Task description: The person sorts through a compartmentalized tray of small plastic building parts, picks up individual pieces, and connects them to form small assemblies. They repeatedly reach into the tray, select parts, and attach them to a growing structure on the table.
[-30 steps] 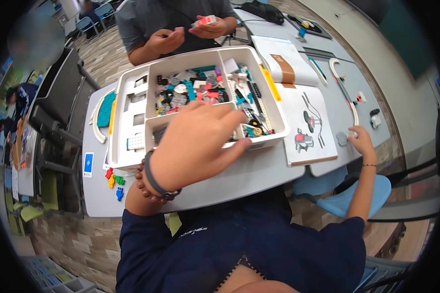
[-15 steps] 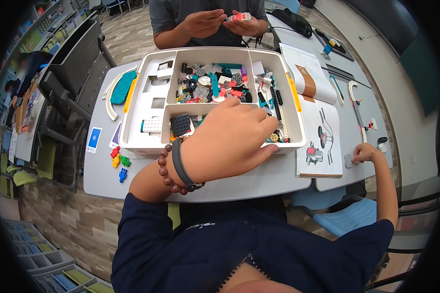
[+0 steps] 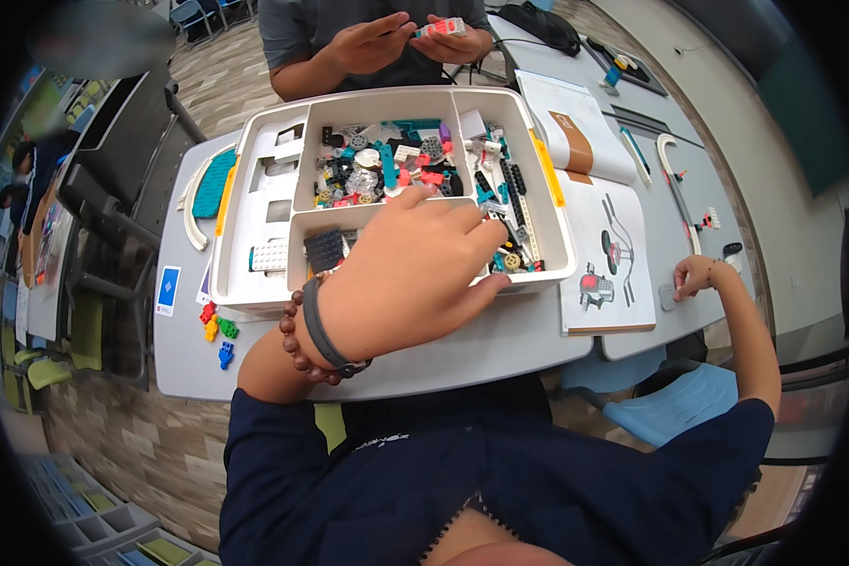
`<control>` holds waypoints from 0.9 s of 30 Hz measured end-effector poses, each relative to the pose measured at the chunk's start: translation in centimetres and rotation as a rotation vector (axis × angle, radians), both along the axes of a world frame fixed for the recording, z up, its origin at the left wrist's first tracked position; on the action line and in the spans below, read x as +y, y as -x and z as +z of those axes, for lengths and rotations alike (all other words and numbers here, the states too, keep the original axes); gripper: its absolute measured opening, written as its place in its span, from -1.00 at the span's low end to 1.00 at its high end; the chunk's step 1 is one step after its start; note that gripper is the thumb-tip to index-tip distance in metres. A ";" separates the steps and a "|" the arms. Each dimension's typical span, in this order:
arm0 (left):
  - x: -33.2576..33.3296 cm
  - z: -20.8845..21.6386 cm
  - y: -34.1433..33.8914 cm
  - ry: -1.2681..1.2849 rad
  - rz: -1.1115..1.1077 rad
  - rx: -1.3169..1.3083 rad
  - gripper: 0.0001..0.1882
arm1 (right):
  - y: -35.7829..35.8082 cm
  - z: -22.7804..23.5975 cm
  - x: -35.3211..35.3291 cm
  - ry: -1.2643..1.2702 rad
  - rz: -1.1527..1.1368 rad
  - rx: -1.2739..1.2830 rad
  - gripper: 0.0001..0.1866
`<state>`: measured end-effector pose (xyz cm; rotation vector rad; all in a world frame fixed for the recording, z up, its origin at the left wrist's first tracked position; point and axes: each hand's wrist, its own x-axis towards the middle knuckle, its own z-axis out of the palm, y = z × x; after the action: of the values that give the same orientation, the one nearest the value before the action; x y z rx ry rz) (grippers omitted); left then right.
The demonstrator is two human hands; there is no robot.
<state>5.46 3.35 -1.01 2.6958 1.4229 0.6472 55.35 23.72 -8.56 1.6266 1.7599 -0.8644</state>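
Observation:
My left hand (image 3: 415,269), with a bead bracelet and a dark band on its wrist, reaches palm down over a white sorting box (image 3: 340,204). Its fingers are apart and the thumb points right over the near rim; nothing shows in its grasp, though the fingertips are partly hidden. Mixed building bricks (image 3: 401,160) fill the compartment beyond it. A black studded plate (image 3: 324,250) lies beside the hand. At the far right my right hand (image 3: 696,275) is closed, its fingertips at a small grey translucent piece (image 3: 667,297) on the table.
An open instruction booklet (image 3: 623,307) lies right of the box. White curved pieces (image 3: 674,179) are farther right. Small coloured brick figures (image 3: 219,330) and a card (image 3: 168,291) lie left. Across the table, a person's hands (image 3: 377,42) hold a red-and-white brick assembly (image 3: 441,28).
The whole view has shifted slightly, moving the box left in the picture. My left hand stays over the box, and my right hand remains at the grey piece.

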 end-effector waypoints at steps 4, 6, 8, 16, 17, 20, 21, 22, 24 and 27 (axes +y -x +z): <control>0.0 0.0 -0.2 -0.016 0.013 -0.006 -0.77 | -1.7 -1.5 0.9 0.024 -0.065 0.059 -0.74; 0.0 0.3 -0.4 0.019 0.022 0.003 -0.78 | -1.8 -1.8 1.2 0.041 -0.069 0.052 -0.75; -0.1 0.4 -0.6 0.002 0.021 0.001 -0.77 | -2.6 -2.2 1.3 0.051 -0.081 0.045 -0.75; 0.0 0.0 -1.7 0.013 0.058 -0.049 -0.73 | -2.1 -3.4 2.2 -0.012 -0.013 0.011 -0.77; 0.1 0.0 -2.0 0.017 0.053 -0.042 -0.73 | -2.1 -3.1 1.4 -0.053 -0.017 -0.032 -0.76; 0.0 0.3 -2.4 0.017 0.070 -0.015 -0.77 | -1.9 -1.7 0.8 -0.064 -0.034 -0.074 -0.74; -0.1 0.3 -2.5 0.015 0.066 -0.014 -0.77 | -1.5 -1.1 0.4 -0.071 -0.033 -0.087 -0.74; -0.1 0.3 -2.5 0.013 0.063 -0.012 -0.77 | -1.4 -0.9 0.2 -0.073 -0.038 -0.092 -0.74; -0.1 0.3 -2.4 0.031 0.058 -0.026 -0.77 | -1.4 -0.9 -0.1 -0.080 -0.045 -0.102 -0.74; -0.2 0.3 -2.4 0.022 0.056 -0.017 -0.78 | -2.2 -0.9 -0.3 -0.111 -0.056 -0.063 -0.77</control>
<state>7.87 3.15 -0.67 2.6358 1.4978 0.6519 57.57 23.42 -9.44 1.7625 1.7539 -0.7436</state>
